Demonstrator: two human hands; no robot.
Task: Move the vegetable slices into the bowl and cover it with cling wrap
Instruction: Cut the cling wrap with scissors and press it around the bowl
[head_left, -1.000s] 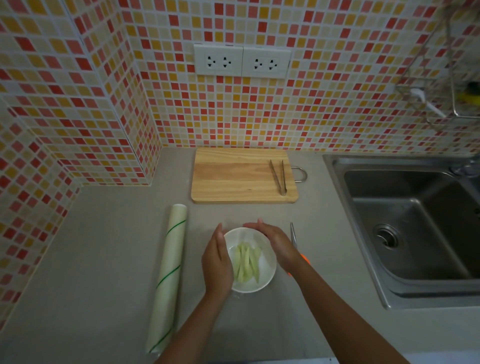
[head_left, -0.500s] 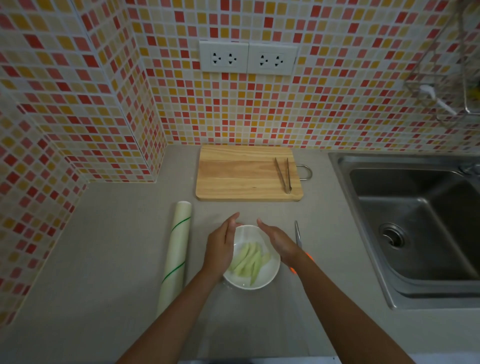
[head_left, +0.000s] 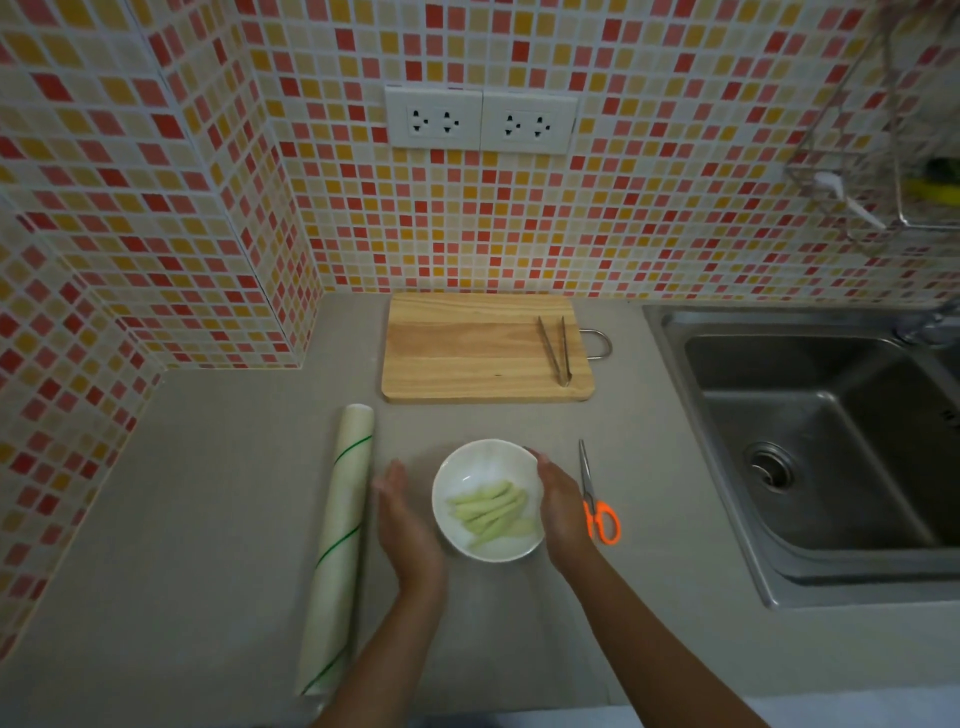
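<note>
Head view: left hand (head_left: 410, 525) flat, fingers straight, beside bowl (head_left: 485, 545); right hand (head_left: 558, 506) flat against its rim. Loose wrap may peel off.

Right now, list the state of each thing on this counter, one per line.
bowl: upright, holding slices
vegetable slices: piled in bowl
left hand: open, beside bowl
right hand: open, against bowl rim
cling wrap roll: lying flat
tongs: on cutting board
scissors: closed, flat
</note>
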